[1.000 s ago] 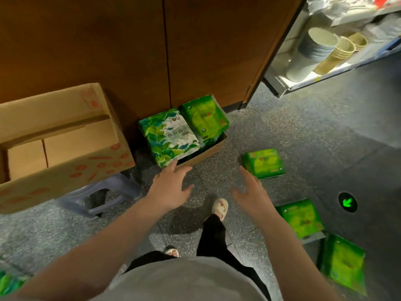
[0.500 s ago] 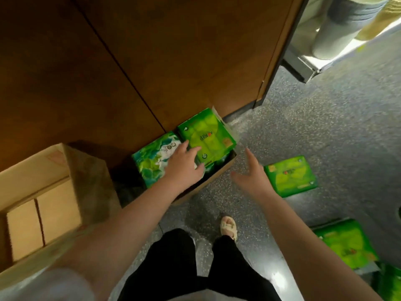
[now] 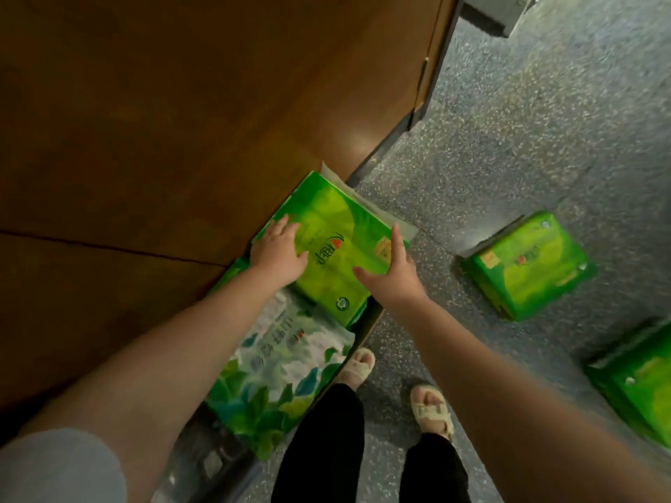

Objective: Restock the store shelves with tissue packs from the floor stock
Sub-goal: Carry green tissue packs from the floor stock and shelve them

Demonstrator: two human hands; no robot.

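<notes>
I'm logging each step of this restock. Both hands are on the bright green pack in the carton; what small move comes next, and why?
Probably close both hands on the bright green pack and lift: left hand and right hand lie flat at its opposite edges, fingers not yet curled.

Bright green plastic-wrapped tissue pack (image 3: 328, 245) against brown wooden cabinet panel (image 3: 181, 121), leaf-printed white-and-green tissue pack (image 3: 279, 372) just nearer along the panel. Right of these on speckled grey floor (image 3: 526, 139): second green pack (image 3: 526, 266), third green pack (image 3: 639, 390) nearer.
</notes>
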